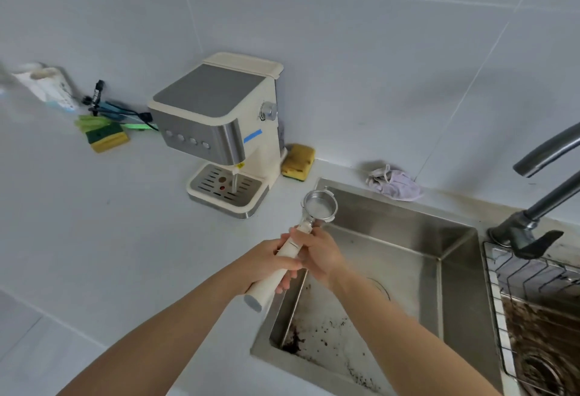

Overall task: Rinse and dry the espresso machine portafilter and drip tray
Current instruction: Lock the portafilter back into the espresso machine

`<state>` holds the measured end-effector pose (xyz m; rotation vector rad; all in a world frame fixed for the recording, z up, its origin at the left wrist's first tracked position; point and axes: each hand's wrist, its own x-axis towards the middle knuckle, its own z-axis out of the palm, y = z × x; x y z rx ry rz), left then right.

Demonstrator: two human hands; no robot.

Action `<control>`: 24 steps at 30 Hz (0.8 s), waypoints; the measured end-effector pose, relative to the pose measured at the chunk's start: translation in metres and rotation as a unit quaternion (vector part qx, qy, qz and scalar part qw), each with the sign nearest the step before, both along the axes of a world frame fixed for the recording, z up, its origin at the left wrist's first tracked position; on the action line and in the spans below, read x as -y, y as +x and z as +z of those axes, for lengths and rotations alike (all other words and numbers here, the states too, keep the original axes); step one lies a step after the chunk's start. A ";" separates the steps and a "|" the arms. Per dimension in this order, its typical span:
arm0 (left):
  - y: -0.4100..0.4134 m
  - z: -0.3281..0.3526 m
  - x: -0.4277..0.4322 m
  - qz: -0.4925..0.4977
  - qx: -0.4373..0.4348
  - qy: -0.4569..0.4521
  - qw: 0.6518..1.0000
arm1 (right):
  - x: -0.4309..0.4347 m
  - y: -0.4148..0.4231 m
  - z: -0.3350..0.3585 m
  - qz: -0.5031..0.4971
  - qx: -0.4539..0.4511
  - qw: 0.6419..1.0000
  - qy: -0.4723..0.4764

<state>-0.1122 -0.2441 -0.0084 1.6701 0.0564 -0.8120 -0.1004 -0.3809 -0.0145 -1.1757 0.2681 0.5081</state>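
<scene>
Both hands grip the portafilter over the sink's left edge: left hand curled round the cream handle, right hand wrapped nearer the basket. Drip tray sits in the machine.

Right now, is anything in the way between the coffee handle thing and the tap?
Nothing visible is. The left hand and right hand hold the portafilter over the left edge of the sink, and only open basin lies between it and the faucet.
</scene>
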 end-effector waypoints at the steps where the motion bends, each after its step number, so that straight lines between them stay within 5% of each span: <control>1: 0.000 -0.001 -0.011 -0.007 0.002 0.008 1.000 | -0.011 -0.001 -0.001 -0.003 -0.002 1.000 -0.002; 16: 0.070 -0.008 -0.247 -0.114 0.014 0.121 0.986 | -0.248 0.040 -0.020 -0.104 -0.046 0.993 0.013; 24: 0.102 0.011 -0.298 -0.187 0.044 0.203 0.960 | -0.293 0.073 -0.006 -0.194 -0.076 0.978 0.030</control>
